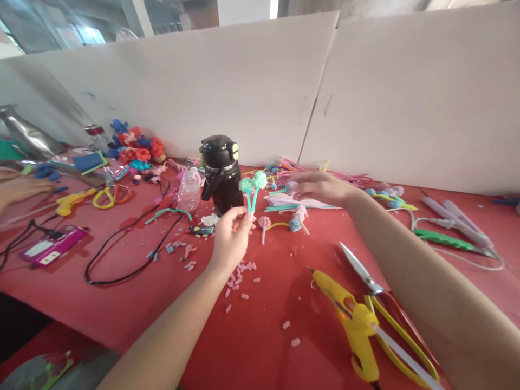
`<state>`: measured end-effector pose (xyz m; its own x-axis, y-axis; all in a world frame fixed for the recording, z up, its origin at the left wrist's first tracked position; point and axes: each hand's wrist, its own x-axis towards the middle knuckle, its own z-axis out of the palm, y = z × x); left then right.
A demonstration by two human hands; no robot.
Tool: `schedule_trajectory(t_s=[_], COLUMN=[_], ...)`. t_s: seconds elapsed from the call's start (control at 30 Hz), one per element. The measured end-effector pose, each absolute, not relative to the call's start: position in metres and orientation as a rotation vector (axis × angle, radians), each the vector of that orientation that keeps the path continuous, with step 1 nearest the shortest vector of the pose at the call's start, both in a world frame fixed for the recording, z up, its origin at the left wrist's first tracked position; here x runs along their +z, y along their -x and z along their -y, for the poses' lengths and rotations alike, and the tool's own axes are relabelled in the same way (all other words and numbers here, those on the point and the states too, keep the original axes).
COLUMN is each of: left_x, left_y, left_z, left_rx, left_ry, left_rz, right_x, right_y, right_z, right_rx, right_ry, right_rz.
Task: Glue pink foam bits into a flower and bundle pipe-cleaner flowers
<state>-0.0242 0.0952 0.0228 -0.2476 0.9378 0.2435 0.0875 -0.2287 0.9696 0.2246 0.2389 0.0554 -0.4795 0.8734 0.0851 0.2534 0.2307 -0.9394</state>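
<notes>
Pinched upright between the fingertips of my left hand (233,235) are two mint-green pompom flowers (252,183) on turquoise stems. My right hand (319,187) is stretched out over a pile of pipe cleaners (300,203) in pale pink, white and turquoise. Its fingers are extended, with a small lilac pompom (291,187) by the fingertips; whether they touch it I cannot tell. Below that hand lie a pink pompom flower (264,222), a blue pompom (294,225) and a pale pink pompom (300,213). Small pink cut pieces (239,276) are scattered beside my left wrist.
A black flask (222,184) and a clear plastic bottle (189,189) stand behind my left hand. On the right are a yellow glue gun (347,319), large scissors (365,279) and a lilac hair straightener (459,219). Another person's hand (24,187) is at the far left.
</notes>
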Motion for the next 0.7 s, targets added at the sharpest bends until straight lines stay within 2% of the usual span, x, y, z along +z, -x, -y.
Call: schedule_trajectory(t_s=[0.13,0.37,0.7], left_x=[0.021,0.007,0.006], left_y=[0.017,0.006,-0.002], left_z=[-0.093,-0.091,-0.089], left_rx=[1.555,1.428,1.378], left_ry=[-1.355,-1.427,-1.390], left_rz=[-1.288,-1.172,-1.117], right_x=[0.069,0.061,0.051], right_y=[-0.230,-0.214,-0.207], right_z=[-0.188,-0.141,-0.126], right_rx=[1.460,1.333,1.289], right_ry=[0.954,0.949,0.912], right_rz=[2.005,1.817,1.763])
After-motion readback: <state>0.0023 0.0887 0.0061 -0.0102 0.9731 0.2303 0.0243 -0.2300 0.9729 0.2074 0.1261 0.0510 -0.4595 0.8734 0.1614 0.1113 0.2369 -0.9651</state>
